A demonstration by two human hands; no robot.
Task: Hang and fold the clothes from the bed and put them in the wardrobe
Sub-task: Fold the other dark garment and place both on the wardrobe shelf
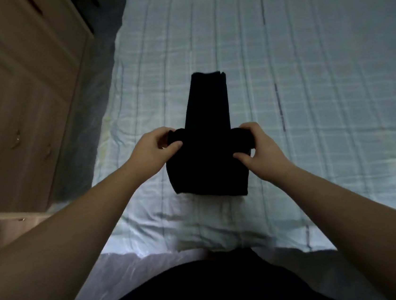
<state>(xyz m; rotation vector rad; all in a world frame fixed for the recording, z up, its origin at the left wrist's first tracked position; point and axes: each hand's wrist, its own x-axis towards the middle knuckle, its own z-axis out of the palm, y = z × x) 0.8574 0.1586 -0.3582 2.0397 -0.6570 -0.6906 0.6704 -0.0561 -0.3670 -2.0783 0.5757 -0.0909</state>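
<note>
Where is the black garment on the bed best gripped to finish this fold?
Probably at the two ends of the black garment's near, wider fold, from the left and right sides, as the left hand and right hand grip it now. The narrow strip beyond lies flat on the bed.

Garment: solid black, with no pattern or marking that could be made out.
Bed sheet: pale blue-green, crossed by a plaid of whitish bands and thin darker grey-blue lines.
Wardrobe: light beige-brown wood tone, plain panels.
Wardrobe handles: pale and glossy, colour uncertain in the dim light.
Person's clothing: black, plain.
</note>
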